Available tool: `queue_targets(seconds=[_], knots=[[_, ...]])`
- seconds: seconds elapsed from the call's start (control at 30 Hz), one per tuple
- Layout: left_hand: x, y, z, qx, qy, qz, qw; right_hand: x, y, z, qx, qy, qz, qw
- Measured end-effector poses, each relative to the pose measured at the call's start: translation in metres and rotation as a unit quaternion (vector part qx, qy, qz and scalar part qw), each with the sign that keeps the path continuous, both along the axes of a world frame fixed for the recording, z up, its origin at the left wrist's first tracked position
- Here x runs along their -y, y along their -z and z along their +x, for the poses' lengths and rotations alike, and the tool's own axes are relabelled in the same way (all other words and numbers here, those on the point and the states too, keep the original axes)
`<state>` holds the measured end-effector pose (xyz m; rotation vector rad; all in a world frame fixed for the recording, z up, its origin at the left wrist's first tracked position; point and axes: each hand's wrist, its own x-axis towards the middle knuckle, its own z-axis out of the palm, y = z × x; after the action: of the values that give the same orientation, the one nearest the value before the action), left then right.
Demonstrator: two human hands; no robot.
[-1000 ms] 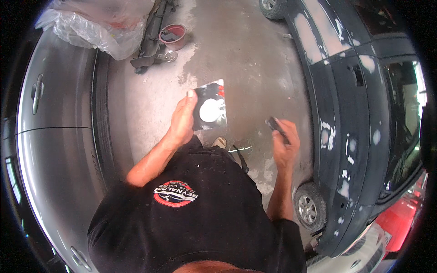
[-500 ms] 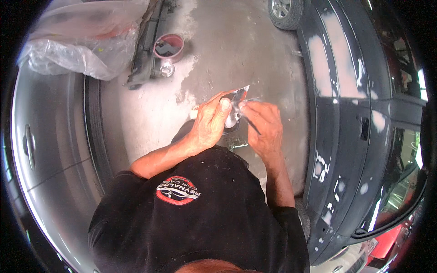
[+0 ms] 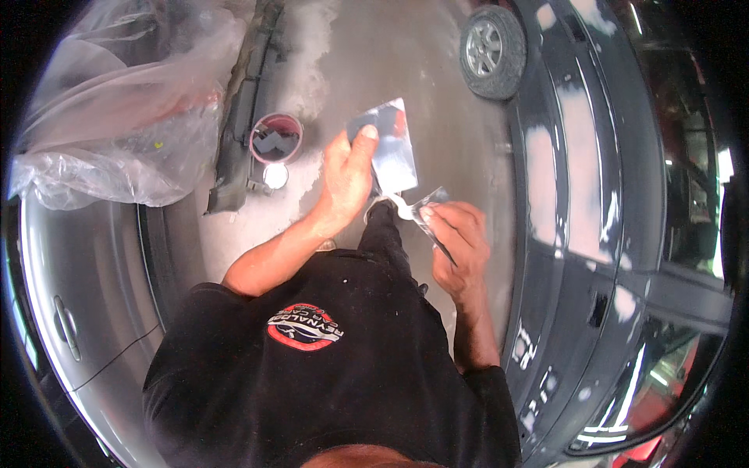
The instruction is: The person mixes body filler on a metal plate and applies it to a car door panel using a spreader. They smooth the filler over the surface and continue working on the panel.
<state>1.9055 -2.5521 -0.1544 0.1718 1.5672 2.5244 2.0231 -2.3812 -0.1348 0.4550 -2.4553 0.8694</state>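
Note:
My left hand [image 3: 343, 183] is closed on the left edge of a flat, shiny plate [image 3: 395, 160], thumb on top. The plate is tilted, with a grey smear and a reddish patch near its far edge. Just right of its near corner, my right hand [image 3: 462, 238] pinches a thin, dark-edged putty spreader [image 3: 434, 200] between thumb and fingers. A pale dab of putty [image 3: 403, 207] clings to the spreader's left end, close to the plate's lower corner. My fingers hide part of the spreader.
On the right stands a dark car [image 3: 542, 187] with pale sanded patches and a wheel [image 3: 491, 51]. To the left is a silver car door [image 3: 101, 288], with plastic sheeting [image 3: 117, 125] beyond. A pink-rimmed bucket [image 3: 253, 139], a white round thing [image 3: 275, 175] and a long dark trim piece [image 3: 231, 152] lie nearby.
The plate has turned to show its flat face, and my left hand has moved up and away. My right hand has drawn slightly down with the spreader. The surroundings have shifted downward in view.

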Motion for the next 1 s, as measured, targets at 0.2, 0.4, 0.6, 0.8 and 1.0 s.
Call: queue_targets(seconds=[0.2, 0.4, 0.6, 0.8, 1.0], knots=[[-0.065, -0.002, -0.092, 0.284, 0.073, 0.224, 0.929, -0.055, -0.001, -0.124, -0.068, -0.018, -0.02, 0.997], [-0.1, -0.032, -0.196, 0.196, 0.062, 0.213, 0.955, -0.133, -0.003, -0.244, 0.02, 0.052, 0.05, 0.997], [-0.12, -0.02, -0.32, 0.047, 0.033, 0.017, 0.998, -0.119, -0.059, -0.359, 0.073, -0.029, 0.107, 0.991], [-0.108, -0.037, -0.472, 0.236, 0.194, 0.256, 0.917, -0.15, -0.023, -0.501, -0.066, 0.036, 0.166, 0.983], [-0.1, -0.052, -0.603, -0.075, 0.149, -0.064, 0.984, -0.105, -0.083, -0.654, 0.006, 0.054, 0.093, 0.994]])
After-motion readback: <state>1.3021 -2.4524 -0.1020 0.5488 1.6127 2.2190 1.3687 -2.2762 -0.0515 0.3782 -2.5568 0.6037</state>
